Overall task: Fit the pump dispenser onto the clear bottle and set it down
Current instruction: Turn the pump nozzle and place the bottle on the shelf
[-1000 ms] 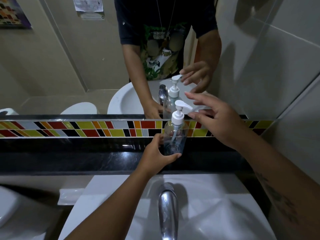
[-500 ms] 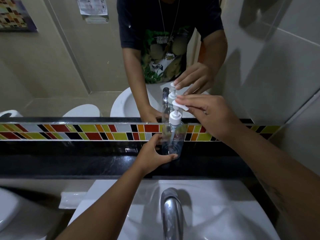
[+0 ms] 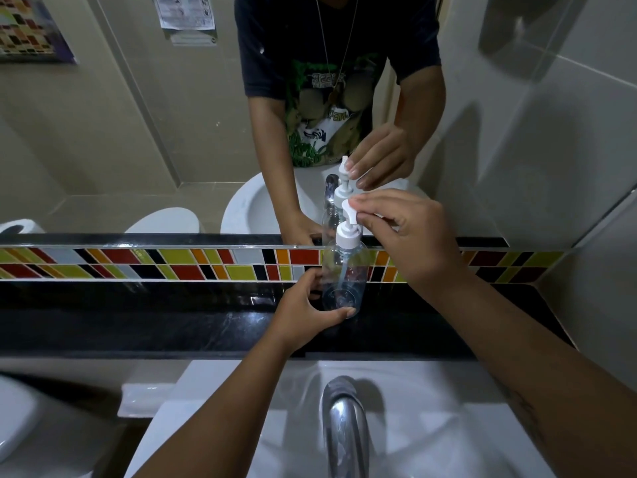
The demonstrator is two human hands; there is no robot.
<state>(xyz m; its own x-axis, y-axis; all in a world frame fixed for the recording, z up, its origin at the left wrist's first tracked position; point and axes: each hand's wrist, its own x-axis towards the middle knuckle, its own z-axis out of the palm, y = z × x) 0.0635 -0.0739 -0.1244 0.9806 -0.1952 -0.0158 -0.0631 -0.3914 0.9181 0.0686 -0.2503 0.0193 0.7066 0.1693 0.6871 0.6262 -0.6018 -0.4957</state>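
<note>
- Head view: the clear bottle (image 3: 344,274) stands upright on the black surface (image 3: 138,322) behind the sink (image 3: 448,426), in front of the coloured tile strip (image 3: 155,267) and the mirror (image 3: 138,132). Its long axis runs straight up.
- Head view: the left hand (image 3: 303,315) is curled round the bottle's base, thumb tip on the near side and fingers behind it, so this grip is clamped on the bottle and steadies it from the left.
- Head view: the pump dispenser (image 3: 349,225) sits on the bottle's neck, its white collar down over the mouth and its dip tube hanging inside the clear body. Whether the collar is fully screwed home cannot be told.
- Head view: the right hand (image 3: 406,236) comes in from the right and above, thumb and forefinger pinched together on the pump's nozzle head, the other fingers loosely folded.
- Head view: the relation that matters is that the pump lies directly above the bottle, on its axis, with the right hand at the top and the left hand at the bottom. Any last twist, as I judge it, would turn about that upright axis, and letting go then calls for both grips to open without tipping it.
- Head view: the tap (image 3: 344,419) stands well clear, nearer the camera.
</note>
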